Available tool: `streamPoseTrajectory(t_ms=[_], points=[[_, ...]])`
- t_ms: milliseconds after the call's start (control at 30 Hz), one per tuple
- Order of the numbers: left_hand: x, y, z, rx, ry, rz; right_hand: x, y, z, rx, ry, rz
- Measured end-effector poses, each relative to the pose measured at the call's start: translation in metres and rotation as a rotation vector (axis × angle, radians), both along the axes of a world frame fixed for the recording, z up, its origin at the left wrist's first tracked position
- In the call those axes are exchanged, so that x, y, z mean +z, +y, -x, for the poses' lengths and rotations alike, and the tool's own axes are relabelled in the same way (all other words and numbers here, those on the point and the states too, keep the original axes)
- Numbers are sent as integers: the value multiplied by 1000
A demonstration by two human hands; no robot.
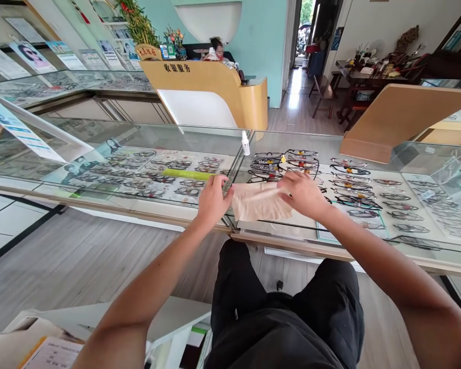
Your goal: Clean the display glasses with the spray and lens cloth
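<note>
A beige cleaning cloth (262, 206) is stretched between my hands over the glass display counter. My left hand (213, 197) pinches its left edge, with the thumb against the cloth. On the other side my right hand (301, 193) grips the cloth's upper right part, its fingers curled. Anything under or inside the cloth is hidden. Just beyond the cloth, a small white spray bottle (246, 144) stands upright on the glass. Several dark eyeglasses (302, 163) lie near my right hand, and a yellow-green strip (190, 175) lies left of my left hand.
Rows of eyeglasses (402, 197) fill the display counter (292, 247) on both sides. A curved wooden panel (397, 115) rises at the right. Behind stands a wooden cashier desk (215, 77) with a person (217, 47) at it. A white surface (176, 315) is at my lower left.
</note>
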State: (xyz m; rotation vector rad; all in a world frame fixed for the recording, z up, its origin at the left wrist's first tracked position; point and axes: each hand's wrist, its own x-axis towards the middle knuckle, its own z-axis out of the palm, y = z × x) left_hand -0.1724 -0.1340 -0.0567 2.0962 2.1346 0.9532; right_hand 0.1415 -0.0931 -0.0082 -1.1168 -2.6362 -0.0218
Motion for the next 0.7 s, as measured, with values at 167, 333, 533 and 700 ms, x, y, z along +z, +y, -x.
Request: streamPoseTrajectory(t_ms=[167, 333, 533, 700], points=[[-1, -45, -3, -629, 325, 69, -23, -35, -10, 201, -95, 199], [-9, -50, -2, -623, 392, 10, -32, -37, -9, 190, -86, 226], [8, -44, 6, -555, 183, 40, -30, -36, -4, 111, -65, 226], [30, -34, -5, -477, 65, 29, -36, -42, 22, 71, -33, 113]])
